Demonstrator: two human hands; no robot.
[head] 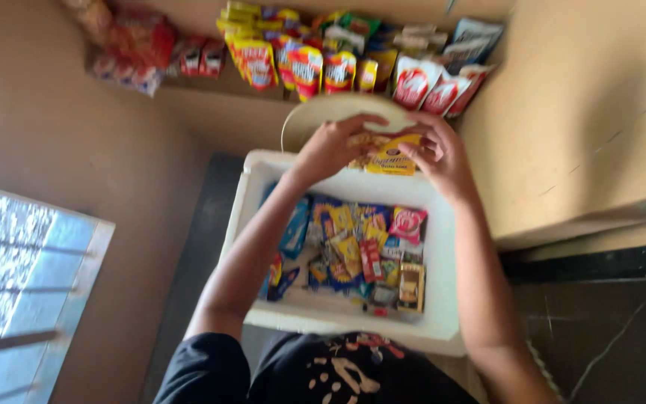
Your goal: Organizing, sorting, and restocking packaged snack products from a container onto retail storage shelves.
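A small yellow snack packet [392,158] with dark lettering sits between both hands, held up over the far rim of a white foam box [443,299]. The packet's upper edge is covered by fingers, and the motion blur leaves its print unreadable. A second yellowish packet seems to lie behind it under the left hand, but that part is too smeared to be sure.

The left hand [332,146] curls over the packet's left end from above, fingers bent and closed on it. The right hand [440,153] pinches the right end, thumb toward the front and fingers wrapped behind, partly bent rather than spread. Both forearms reach forward over the box.

Just behind the hands stands a round pale plate or lid [309,114], its lower part hidden by them. Inside the box lies a loose heap of small colourful sachets and packets [353,247], blue, yellow, red and pink, overlapping so that single ones are hard to tell apart.

Farther back, a shelf [211,82] carries a row of red, yellow and white snack bags [338,63], the top ones cut off by the frame. A tan wooden cabinet side [585,112] rises at the right, and a window with bars [24,277] shows at lower left. The person's black printed shirt [315,374] fills the bottom edge.
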